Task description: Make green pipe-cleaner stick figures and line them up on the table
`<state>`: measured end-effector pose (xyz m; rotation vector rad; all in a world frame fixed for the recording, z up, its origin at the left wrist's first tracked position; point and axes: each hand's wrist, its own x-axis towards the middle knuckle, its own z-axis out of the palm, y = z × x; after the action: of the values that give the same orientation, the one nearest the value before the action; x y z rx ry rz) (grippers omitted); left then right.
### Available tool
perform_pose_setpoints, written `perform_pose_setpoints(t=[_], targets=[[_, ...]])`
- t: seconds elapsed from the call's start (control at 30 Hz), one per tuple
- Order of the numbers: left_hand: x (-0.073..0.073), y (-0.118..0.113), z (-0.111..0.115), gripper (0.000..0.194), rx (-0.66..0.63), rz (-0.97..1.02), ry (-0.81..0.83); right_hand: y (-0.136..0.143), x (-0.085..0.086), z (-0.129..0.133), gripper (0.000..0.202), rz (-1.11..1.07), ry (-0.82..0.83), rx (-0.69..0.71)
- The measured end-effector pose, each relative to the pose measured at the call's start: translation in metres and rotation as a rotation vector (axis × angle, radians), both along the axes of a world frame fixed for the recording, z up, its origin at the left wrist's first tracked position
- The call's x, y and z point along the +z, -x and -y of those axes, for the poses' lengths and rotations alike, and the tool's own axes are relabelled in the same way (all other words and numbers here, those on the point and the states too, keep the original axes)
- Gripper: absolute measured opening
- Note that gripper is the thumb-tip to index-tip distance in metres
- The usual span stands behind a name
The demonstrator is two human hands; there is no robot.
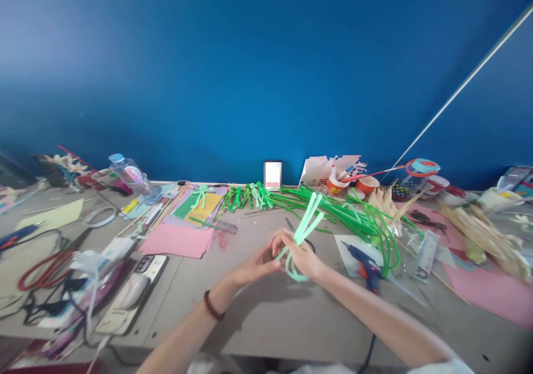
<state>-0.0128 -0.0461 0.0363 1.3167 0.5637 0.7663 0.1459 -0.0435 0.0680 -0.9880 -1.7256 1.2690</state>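
Observation:
Mint-green pipe cleaners point(307, 218) are held above the middle of the table, their straight ends fanning up and their lower part bent into a loop. My right hand point(306, 260) has its fingers closed around the bundle. From the left, my left hand point(261, 263) meets it, with fingers curled at the pipe cleaners and its thumb near the loop. The fingertips of both hands overlap, so part of the grip is hidden. Behind the hands lie dark-handled scissors point(308, 245), partly covered. Several finished-looking green twisted pipe-cleaner pieces point(250, 195) stand in a row by the partition.
A bundle of green stems point(353, 215) spreads to the right, beside a blue glue gun point(370, 268) on white paper. Pink paper point(177, 240), a phone point(120, 313) and a water bottle point(131, 174) are on the left. A blue partition point(250, 85) closes off the back.

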Motion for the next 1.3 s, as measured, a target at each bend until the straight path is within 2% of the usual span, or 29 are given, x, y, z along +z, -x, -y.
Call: perform_pose_setpoints(t=[0.07, 0.17, 0.23, 0.33, 0.4, 0.43, 0.5, 0.57, 0.6, 0.63, 0.67, 0.73, 0.8, 0.93, 1.1, 1.3], targets=[[-0.006, -0.004, 0.017, 0.076, 0.060, -0.057, 0.115, 0.008, -0.005, -0.005, 0.049, 0.075, -0.094, -0.077], [-0.014, -0.005, 0.034, 0.054, 0.125, -0.197, 0.192, 0.013, -0.014, -0.012, 0.045, 0.248, -0.177, -0.113], [-0.019, 0.000, 0.040, 0.047, 0.195, -0.204, 0.231, 0.010, -0.014, -0.016, 0.041, 0.354, -0.201, -0.047], [-0.029, 0.012, 0.046, 0.055, 0.366, -0.221, 0.242, -0.010, -0.009, -0.011, 0.043, 0.551, -0.223, 0.083], [-0.034, 0.023, 0.050, 0.060, 0.511, -0.294, 0.201, -0.034, -0.009, 0.004, 0.050, 0.699, -0.258, 0.064], [-0.036, 0.029, 0.052, 0.061, 0.578, -0.331, 0.182, -0.049, -0.013, 0.015, 0.046, 0.763, -0.305, 0.004], [-0.038, 0.041, 0.058, 0.059, 0.679, -0.401, 0.150, -0.081, -0.029, 0.044, 0.032, 0.862, -0.385, -0.261], [-0.041, 0.051, 0.066, 0.057, 0.736, -0.447, 0.133, -0.113, -0.055, 0.077, 0.035, 0.902, -0.494, -0.624], [-0.043, 0.054, 0.069, 0.057, 0.752, -0.459, 0.132, -0.126, -0.069, 0.093, 0.040, 0.907, -0.565, -0.773], [-0.044, 0.056, 0.072, 0.057, 0.762, -0.467, 0.133, -0.137, -0.083, 0.107, 0.045, 0.935, -0.589, -0.860], [-0.045, 0.057, 0.075, 0.056, 0.771, -0.470, 0.136, -0.145, -0.095, 0.119, 0.051, 0.974, -0.603, -0.907], [-0.047, 0.057, 0.079, 0.055, 0.787, -0.467, 0.139, -0.154, -0.113, 0.135, 0.057, 1.049, -0.593, -0.891], [-0.048, 0.055, 0.081, 0.053, 0.800, -0.462, 0.134, -0.157, -0.122, 0.141, 0.053, 1.069, -0.614, -0.871], [-0.047, 0.052, 0.081, 0.053, 0.795, -0.459, 0.136, -0.156, -0.123, 0.137, 0.043, 1.070, -0.704, -0.881], [-0.049, 0.052, 0.082, 0.053, 0.793, -0.454, 0.127, -0.152, -0.116, 0.133, 0.036, 1.045, -0.720, -0.934], [-0.053, 0.053, 0.083, 0.052, 0.809, -0.472, 0.092, -0.142, -0.091, 0.128, 0.033, 1.105, -0.568, -1.035]])
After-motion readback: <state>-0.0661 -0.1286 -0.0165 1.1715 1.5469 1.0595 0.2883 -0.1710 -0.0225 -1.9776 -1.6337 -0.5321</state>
